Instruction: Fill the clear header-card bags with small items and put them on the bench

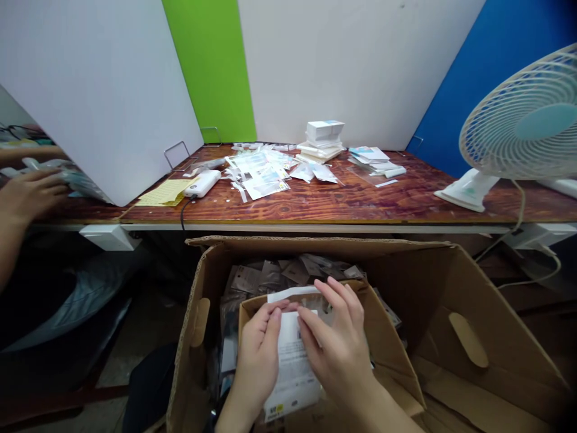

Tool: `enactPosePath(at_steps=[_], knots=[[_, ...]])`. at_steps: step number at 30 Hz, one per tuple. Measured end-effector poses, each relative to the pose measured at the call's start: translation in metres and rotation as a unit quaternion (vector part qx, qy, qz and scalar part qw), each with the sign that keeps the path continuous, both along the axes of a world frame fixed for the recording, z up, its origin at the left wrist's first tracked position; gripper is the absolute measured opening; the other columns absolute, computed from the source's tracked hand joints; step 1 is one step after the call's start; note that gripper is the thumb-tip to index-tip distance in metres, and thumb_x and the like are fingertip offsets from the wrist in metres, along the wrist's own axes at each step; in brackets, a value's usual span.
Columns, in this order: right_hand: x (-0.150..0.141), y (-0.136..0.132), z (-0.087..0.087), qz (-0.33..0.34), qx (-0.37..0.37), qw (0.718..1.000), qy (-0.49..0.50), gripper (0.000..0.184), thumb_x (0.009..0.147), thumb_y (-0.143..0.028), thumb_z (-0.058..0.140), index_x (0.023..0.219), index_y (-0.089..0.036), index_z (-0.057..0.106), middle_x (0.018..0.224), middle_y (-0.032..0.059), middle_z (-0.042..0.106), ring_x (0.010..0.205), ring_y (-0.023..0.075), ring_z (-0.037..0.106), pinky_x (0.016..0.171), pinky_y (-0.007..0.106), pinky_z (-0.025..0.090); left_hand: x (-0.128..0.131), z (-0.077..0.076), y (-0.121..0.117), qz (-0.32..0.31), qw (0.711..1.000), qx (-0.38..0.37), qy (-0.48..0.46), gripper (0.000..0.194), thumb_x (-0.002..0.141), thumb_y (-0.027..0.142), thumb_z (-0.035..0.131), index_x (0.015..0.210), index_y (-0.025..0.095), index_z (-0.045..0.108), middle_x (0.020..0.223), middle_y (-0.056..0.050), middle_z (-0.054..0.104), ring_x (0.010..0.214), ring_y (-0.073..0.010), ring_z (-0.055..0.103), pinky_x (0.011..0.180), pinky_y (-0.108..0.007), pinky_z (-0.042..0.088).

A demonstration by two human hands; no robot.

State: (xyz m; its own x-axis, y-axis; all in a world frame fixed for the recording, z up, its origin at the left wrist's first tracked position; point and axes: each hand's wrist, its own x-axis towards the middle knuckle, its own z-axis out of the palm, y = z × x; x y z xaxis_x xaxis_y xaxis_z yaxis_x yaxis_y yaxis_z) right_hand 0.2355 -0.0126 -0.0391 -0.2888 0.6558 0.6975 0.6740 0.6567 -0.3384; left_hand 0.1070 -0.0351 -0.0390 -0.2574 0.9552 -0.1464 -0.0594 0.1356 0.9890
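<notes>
You are gripping a white printed packet with the fingers of your left hand and right hand, both closing on it above a smaller cardboard box inside a large open carton.

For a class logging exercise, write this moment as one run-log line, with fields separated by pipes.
left hand | right hand | both holding white packet | above cardboard box of small bags | co-worker's hand at left
</notes>
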Motion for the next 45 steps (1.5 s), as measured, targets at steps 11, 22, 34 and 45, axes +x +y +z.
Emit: enactPosePath(at_steps=[11,22,34,45], knots=[[0.006,0.004,-0.003,0.115,-0.045,0.992,0.02,0.023,0.082,-0.007,0.046,0.096,-0.017,0.059,0.085,0.0086,0.064,0.077,0.0194,0.058,0.066,0.033,0.048,0.009,-0.011,-0.012,-0.149,0.95,0.058,0.268,0.026,0.085,0.017,0.034,0.094,0.017,0.058,0.078,-0.01,0.063,0.073,-0.0226,0.06,0.065,-0.028,0.039],[0.024,0.019,0.002,0.172,-0.108,0.963,-0.18,0.019,0.083,-0.008,0.042,0.08,-0.015,0.06,0.074,0.0072,0.061,0.072,0.0184,0.054,0.062,0.029,0.043,0.009,-0.021,-0.009,-0.153,0.947,0.011,0.282,0.021,0.076,0.01,0.043,0.083,0.021,0.06,0.075,-0.008,0.063,0.065,-0.0219,0.058,0.064,-0.027,0.037],[0.021,0.015,-0.006,0.067,-0.223,0.971,0.06,0.013,0.085,-0.017,0.044,0.078,-0.018,0.054,0.074,0.0031,0.057,0.065,0.014,0.053,0.061,0.026,0.041,0.008,-0.01,-0.011,-0.167,0.954,0.001,0.249,0.027,0.087,0.023,0.035,0.104,0.021,0.056,0.077,-0.007,0.065,0.073,-0.0215,0.061,0.069,-0.027,0.041],[-0.006,-0.016,0.0,0.152,-0.278,0.942,0.113,0.039,0.08,-0.016,0.051,0.119,-0.017,0.05,0.116,0.0124,0.052,0.103,0.0228,0.052,0.087,0.035,0.045,0.01,-0.013,-0.015,0.004,0.999,0.012,-0.036,0.042,0.087,0.044,0.038,0.118,0.022,0.055,0.129,-0.006,0.051,0.123,-0.0208,0.041,0.102,-0.031,0.032]])
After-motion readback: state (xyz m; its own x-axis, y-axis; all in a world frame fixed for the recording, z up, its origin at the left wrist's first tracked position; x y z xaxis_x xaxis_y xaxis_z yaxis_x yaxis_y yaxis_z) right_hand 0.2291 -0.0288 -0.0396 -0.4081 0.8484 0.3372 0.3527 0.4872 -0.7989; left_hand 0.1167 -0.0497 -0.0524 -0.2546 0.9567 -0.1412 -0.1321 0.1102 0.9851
